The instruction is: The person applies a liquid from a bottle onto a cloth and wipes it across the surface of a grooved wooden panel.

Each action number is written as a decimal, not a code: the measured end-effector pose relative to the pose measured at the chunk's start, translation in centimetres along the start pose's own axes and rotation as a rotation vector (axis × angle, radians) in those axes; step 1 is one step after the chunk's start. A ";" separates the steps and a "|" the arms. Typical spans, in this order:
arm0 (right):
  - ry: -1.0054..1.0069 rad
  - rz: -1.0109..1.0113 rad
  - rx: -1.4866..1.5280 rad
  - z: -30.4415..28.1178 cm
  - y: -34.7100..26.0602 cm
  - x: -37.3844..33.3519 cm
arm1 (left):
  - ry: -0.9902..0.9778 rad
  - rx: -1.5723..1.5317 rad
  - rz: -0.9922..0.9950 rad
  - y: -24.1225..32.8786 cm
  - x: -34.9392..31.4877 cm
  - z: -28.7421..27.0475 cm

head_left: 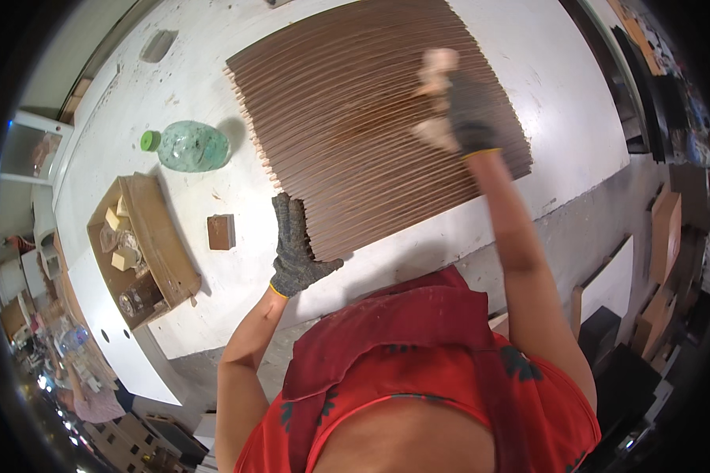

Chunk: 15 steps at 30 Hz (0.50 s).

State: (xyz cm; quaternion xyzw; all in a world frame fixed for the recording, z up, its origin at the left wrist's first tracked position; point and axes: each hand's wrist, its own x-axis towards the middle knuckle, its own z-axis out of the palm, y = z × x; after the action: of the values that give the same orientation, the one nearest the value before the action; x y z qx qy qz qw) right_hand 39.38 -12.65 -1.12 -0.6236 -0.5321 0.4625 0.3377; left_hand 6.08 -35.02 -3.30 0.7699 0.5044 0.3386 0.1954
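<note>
A broad brown ridged panel (323,102), seemingly made of many narrow strips laid side by side, rests on the white table. Its left edge is pale and jagged. My left hand (298,260), in a dark knit glove, braces the near left corner, fingers stretched along the side edge and thumb along the near edge. Over the right part of the panel, my right hand (470,110), also gloved, is smeared by motion. It grips a crumpled beige cloth (435,135) that lies against the ridges. A darker patch shows on the surface left of the cloth.
Left of the panel are a greenish plastic bottle (193,147) with a green cap and a small brown block (220,232). An open cardboard box (162,236) holds pale yellow blocks and a jar. Boards (607,284) lean beyond the table at right. A person (96,404) is at far lower left.
</note>
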 end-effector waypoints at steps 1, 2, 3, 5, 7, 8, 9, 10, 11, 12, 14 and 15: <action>0.097 -0.256 -0.331 -3.0 0.6 0.9 | 0.014 -0.024 0.000 0.1 0.0 0.3; 0.291 -0.476 -0.685 -6.2 1.1 1.8 | 0.015 -0.024 0.005 0.4 0.1 0.4; 0.401 -0.432 -1.210 -6.6 -1.6 1.7 | 0.022 -0.013 0.004 0.4 0.1 0.3; 0.313 -0.605 -1.037 -2.2 -1.8 1.9 | 0.036 -0.004 0.021 0.4 0.6 0.4; 0.154 -0.533 -0.898 7.2 -5.6 -0.8 | 0.046 0.023 0.022 0.1 0.0 0.2; 0.275 -0.641 -0.903 12.0 -5.0 -1.9 | 0.027 0.014 0.000 0.3 0.0 0.3; 0.021 -0.614 -0.885 15.5 -6.5 -3.5 | 0.005 0.012 -0.036 0.2 -0.6 0.1; -0.218 -0.586 -0.865 16.9 -7.7 -4.2 | -0.011 0.006 -0.058 0.1 -0.8 0.0; -0.163 -0.628 -0.850 16.7 -7.6 -3.5 | 0.009 -0.274 -0.171 0.2 -1.1 -0.4; -0.106 -0.665 -0.837 15.6 -6.6 -2.3 | 0.026 -0.559 -0.281 0.2 -1.5 -0.5; 0.202 -0.891 -0.659 10.2 -3.2 -0.6 | 0.050 -0.587 -0.374 0.2 -0.3 -1.8; 0.121 -0.659 -0.731 6.2 -3.1 -0.1 | 0.060 -0.319 -0.370 0.5 0.9 -3.2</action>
State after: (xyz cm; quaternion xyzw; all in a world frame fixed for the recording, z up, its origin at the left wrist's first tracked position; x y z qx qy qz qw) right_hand 32.51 -12.54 -0.37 -0.5258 -0.8078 0.0771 0.2553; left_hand 4.34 -34.49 -0.46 0.6136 0.5823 0.3951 0.3582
